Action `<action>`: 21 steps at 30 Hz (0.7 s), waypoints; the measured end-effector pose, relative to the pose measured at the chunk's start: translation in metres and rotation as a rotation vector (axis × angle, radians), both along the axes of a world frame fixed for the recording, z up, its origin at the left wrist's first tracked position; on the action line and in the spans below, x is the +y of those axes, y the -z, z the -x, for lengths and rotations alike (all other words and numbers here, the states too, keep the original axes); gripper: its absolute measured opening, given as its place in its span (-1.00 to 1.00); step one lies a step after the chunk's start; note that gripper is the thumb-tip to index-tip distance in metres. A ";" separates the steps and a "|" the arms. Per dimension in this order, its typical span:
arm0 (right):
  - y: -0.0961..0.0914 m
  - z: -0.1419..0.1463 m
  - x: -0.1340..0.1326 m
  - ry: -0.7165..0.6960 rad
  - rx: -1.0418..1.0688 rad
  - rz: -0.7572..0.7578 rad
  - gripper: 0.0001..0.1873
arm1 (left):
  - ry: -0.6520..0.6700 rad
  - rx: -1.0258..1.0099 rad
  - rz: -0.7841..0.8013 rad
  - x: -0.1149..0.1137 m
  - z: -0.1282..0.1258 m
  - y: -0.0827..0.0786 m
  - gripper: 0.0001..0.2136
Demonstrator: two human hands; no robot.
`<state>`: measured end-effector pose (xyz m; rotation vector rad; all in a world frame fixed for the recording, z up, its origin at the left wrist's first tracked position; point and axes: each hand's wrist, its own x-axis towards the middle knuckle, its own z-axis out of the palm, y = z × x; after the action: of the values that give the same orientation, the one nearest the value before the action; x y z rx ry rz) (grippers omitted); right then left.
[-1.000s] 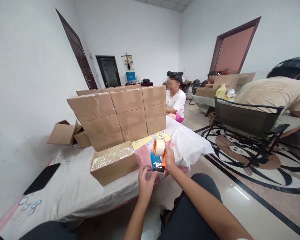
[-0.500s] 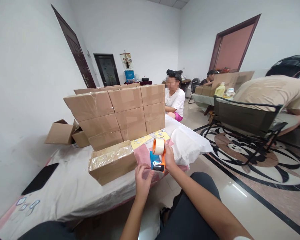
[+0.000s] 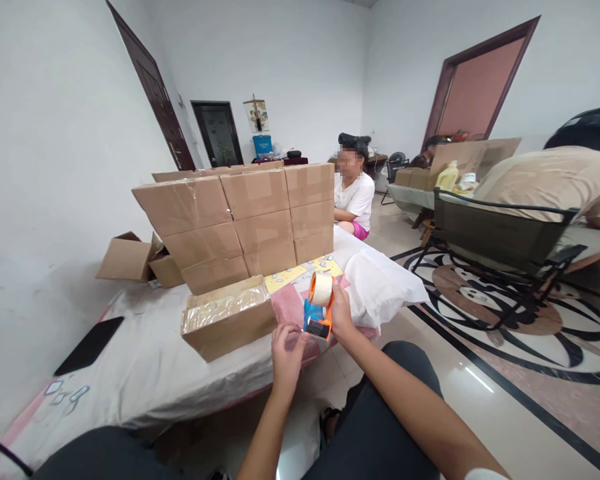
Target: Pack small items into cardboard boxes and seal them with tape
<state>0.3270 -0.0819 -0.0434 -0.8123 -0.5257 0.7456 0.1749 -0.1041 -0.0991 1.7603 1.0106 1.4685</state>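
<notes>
My right hand (image 3: 342,312) is wrapped round the orange handle of a tape dispenser (image 3: 329,319), which carries a roll of pale tape (image 3: 322,289) and has blue and black parts at its lower end. My left hand (image 3: 286,353) is at that lower end, thumb and fingers pinched together on the tape's loose end, though the clear strip barely shows. Left of the hands, an open cardboard box (image 3: 230,333) sits near the edge of the covered table (image 3: 155,373). Clear shiny plastic wrap (image 3: 227,301) shows inside it.
Behind the open box stands a stack of taped cardboard boxes (image 3: 260,223). A black flat pad (image 3: 89,345) lies at the left, and white sheeting (image 3: 380,283) covers the right corner. A person in white (image 3: 355,197) sits beyond; another sits in a chair (image 3: 500,227) at right.
The camera view has shifted slightly. The dispenser has turned a little in my right hand, and its black part shows more clearly. My left fingers stay pinched at its lower end.
</notes>
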 end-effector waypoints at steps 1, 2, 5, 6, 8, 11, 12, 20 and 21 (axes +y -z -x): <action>-0.001 0.000 0.000 0.004 0.006 0.003 -0.54 | 0.010 -0.003 0.009 -0.001 0.000 -0.001 -0.71; -0.002 -0.001 0.001 0.007 0.015 0.004 -0.55 | 0.021 -0.006 0.020 -0.002 0.000 -0.001 -0.70; -0.005 -0.003 0.004 0.010 0.019 -0.016 -0.56 | 0.041 -0.012 0.075 -0.004 0.001 -0.003 -0.71; -0.005 -0.004 0.006 0.014 0.017 -0.031 -0.58 | 0.040 -0.017 0.099 -0.005 0.001 -0.003 -0.73; -0.006 -0.007 0.009 0.028 0.016 -0.053 -0.60 | 0.041 -0.034 0.148 -0.006 0.001 -0.005 -0.77; -0.006 -0.012 0.014 0.052 0.009 -0.038 -0.58 | 0.081 -0.075 0.219 -0.010 0.000 -0.013 -0.77; -0.006 -0.014 0.016 0.066 -0.008 -0.024 -0.56 | 0.103 -0.090 0.244 -0.011 -0.001 -0.016 -0.76; -0.007 -0.022 0.014 0.219 -0.322 0.014 -0.52 | 0.207 -0.239 0.411 -0.027 -0.003 -0.042 -0.73; -0.007 -0.022 0.013 0.221 -0.348 0.016 -0.51 | 0.208 -0.254 0.426 -0.028 -0.003 -0.044 -0.73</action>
<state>0.3492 -0.0687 -0.0364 -1.0048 -0.7277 0.4054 0.1783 -0.1320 -0.0553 1.2961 0.8968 1.2029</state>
